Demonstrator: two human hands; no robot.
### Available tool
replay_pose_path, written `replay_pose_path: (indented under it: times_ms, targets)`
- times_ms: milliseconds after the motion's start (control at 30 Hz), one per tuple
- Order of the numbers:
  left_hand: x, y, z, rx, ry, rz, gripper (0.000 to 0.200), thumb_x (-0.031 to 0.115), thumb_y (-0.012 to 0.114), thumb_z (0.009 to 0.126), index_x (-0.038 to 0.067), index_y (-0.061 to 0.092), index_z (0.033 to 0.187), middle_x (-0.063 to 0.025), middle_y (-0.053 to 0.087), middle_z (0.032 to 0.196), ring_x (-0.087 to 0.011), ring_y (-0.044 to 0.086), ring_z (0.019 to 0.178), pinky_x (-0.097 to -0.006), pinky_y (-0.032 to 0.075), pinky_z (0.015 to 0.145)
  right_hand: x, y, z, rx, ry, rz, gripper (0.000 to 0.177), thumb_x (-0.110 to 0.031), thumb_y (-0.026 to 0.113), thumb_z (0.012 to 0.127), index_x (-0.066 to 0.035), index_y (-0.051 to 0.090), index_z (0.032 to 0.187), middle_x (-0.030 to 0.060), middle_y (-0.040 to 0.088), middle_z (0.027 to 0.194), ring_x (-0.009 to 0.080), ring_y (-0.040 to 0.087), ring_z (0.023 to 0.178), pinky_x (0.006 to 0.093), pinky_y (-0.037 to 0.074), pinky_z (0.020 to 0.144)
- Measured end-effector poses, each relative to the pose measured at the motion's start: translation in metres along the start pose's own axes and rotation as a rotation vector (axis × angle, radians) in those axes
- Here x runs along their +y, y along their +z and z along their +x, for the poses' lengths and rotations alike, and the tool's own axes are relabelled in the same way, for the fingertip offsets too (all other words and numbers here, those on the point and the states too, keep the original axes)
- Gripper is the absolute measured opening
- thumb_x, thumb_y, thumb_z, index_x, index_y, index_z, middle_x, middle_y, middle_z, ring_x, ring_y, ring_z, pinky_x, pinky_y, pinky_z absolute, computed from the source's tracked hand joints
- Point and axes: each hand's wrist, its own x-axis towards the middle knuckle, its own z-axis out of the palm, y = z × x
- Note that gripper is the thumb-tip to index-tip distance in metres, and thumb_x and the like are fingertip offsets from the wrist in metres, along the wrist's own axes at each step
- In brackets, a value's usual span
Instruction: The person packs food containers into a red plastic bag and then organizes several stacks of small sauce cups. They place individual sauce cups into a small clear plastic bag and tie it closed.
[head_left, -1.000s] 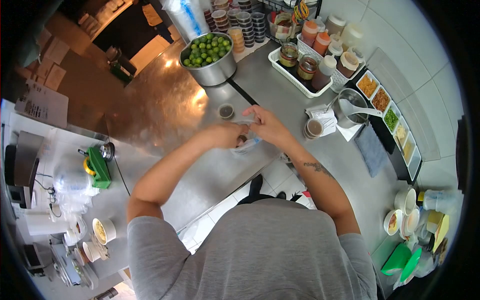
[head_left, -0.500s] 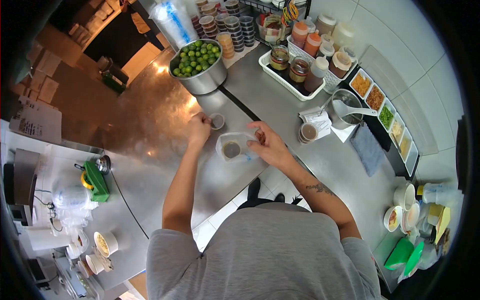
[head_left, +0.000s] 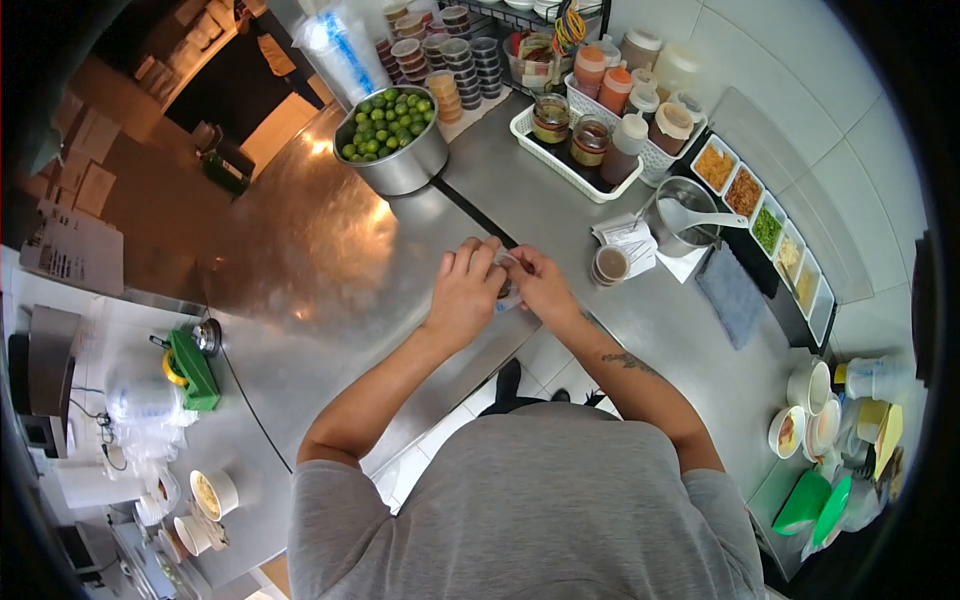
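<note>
Over the steel counter (head_left: 330, 330), my left hand (head_left: 466, 285) and my right hand (head_left: 538, 283) meet at a clear plastic bag (head_left: 508, 299). The left fingers are curled over the bag's left side and hide most of it. At the bag's upper edge, the right thumb and fingers pinch the plastic. Something dark shows inside, partly covered by the left fingers. To the right stand small cups of brown liquid (head_left: 611, 264), beside a printed paper (head_left: 628, 240).
A metal pot of green limes (head_left: 402, 160) stands at the back, near stacked lidded cups (head_left: 458, 75). White baskets hold jars and bottles (head_left: 625, 150). On the right are a pot with a ladle (head_left: 683, 215), a grey cloth (head_left: 730, 295) and topping trays (head_left: 767, 230).
My left hand has moved right to the bag, and the small cup it held apart is no longer visible. The bag is gathered up between both hands, with its opening narrower.
</note>
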Motion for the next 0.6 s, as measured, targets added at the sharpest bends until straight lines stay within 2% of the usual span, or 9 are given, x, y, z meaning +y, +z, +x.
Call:
replay_pose_path:
  times_ms: [100, 167, 267, 367, 467, 500, 567, 600]
  targets:
    - [-0.002, 0.008, 0.002, -0.093, -0.080, 0.004, 0.025, 0.006, 0.065, 0.062, 0.004, 0.066, 0.087, -0.0143, 0.047, 0.125, -0.0340, 0.042, 0.115, -0.0431, 0.037, 0.084, 0.016, 0.005, 0.005, 0.060, -0.217, -0.125, 0.015, -0.015, 0.057, 0.088, 0.000, 0.060, 0.092, 0.0045, 0.058, 0.072, 0.0123, 0.050, 0.064, 0.0272, 0.043, 0.060]
    - [-0.004, 0.015, 0.004, -0.091, -0.172, 0.012, 0.023, 0.007, 0.065, 0.064, 0.006, 0.069, 0.087, -0.0138, 0.049, 0.124, -0.0337, 0.042, 0.115, -0.0440, 0.037, 0.084, 0.016, 0.005, 0.006, 0.063, -0.233, -0.103, 0.015, -0.014, 0.056, 0.088, 0.000, 0.060, 0.091, 0.0049, 0.059, 0.073, 0.0127, 0.052, 0.065, 0.0272, 0.044, 0.062]
    - [-0.004, 0.017, 0.004, -0.270, -0.273, 0.132, 0.020, 0.012, 0.065, 0.068, 0.009, 0.072, 0.086, -0.0131, 0.049, 0.125, -0.0331, 0.042, 0.115, -0.0464, 0.036, 0.086, 0.006, 0.005, -0.002, 0.048, -0.282, -0.063, 0.015, -0.013, 0.055, 0.089, 0.000, 0.060, 0.093, 0.0059, 0.059, 0.075, 0.0125, 0.053, 0.067, 0.0273, 0.044, 0.063]
    - [-0.002, 0.009, 0.010, -0.339, -0.303, 0.230, 0.020, 0.016, 0.065, 0.068, 0.011, 0.072, 0.086, -0.0133, 0.050, 0.121, -0.0331, 0.039, 0.119, -0.0433, 0.034, 0.086, -0.003, 0.011, -0.010, 0.001, -0.285, 0.053, 0.015, -0.012, 0.055, 0.089, 0.001, 0.059, 0.095, 0.0065, 0.060, 0.077, 0.0122, 0.054, 0.070, 0.0271, 0.045, 0.065]
    - [0.012, -0.028, 0.027, -0.481, -0.312, 0.100, 0.015, 0.017, 0.064, 0.074, 0.009, 0.070, 0.085, -0.0125, 0.054, 0.116, -0.0332, 0.049, 0.109, -0.0480, 0.038, 0.085, 0.023, 0.009, -0.002, 0.015, -0.199, 0.044, 0.016, -0.011, 0.055, 0.089, 0.000, 0.058, 0.099, 0.0053, 0.060, 0.081, 0.0116, 0.054, 0.074, 0.0262, 0.045, 0.066]
    - [0.020, -0.039, 0.038, -0.457, -0.269, -0.009, 0.017, 0.018, 0.064, 0.074, 0.009, 0.068, 0.088, -0.0129, 0.055, 0.114, -0.0346, 0.050, 0.106, -0.0478, 0.039, 0.084, 0.033, 0.008, 0.000, 0.031, -0.155, 0.016, 0.017, -0.011, 0.055, 0.089, 0.000, 0.057, 0.101, 0.0048, 0.060, 0.082, 0.0113, 0.055, 0.075, 0.0258, 0.045, 0.067]
    - [0.038, -0.047, 0.062, -0.406, -0.197, -0.231, 0.022, 0.018, 0.065, 0.075, 0.008, 0.064, 0.094, -0.0139, 0.056, 0.110, -0.0374, 0.054, 0.099, -0.0475, 0.042, 0.083, 0.025, 0.010, -0.021, 0.095, -0.405, 0.084, 0.018, -0.016, 0.054, 0.092, -0.002, 0.056, 0.102, 0.0014, 0.056, 0.079, 0.0092, 0.051, 0.069, 0.0238, 0.042, 0.061]
    - [0.048, -0.031, 0.070, -0.320, -0.126, -0.266, 0.027, 0.017, 0.065, 0.076, 0.008, 0.059, 0.101, -0.0154, 0.055, 0.108, -0.0390, 0.056, 0.094, -0.0470, 0.044, 0.081, 0.031, 0.013, -0.021, 0.109, -0.468, 0.098, 0.018, -0.018, 0.054, 0.092, -0.002, 0.055, 0.101, 0.0003, 0.055, 0.079, 0.0084, 0.049, 0.067, 0.0232, 0.041, 0.060]
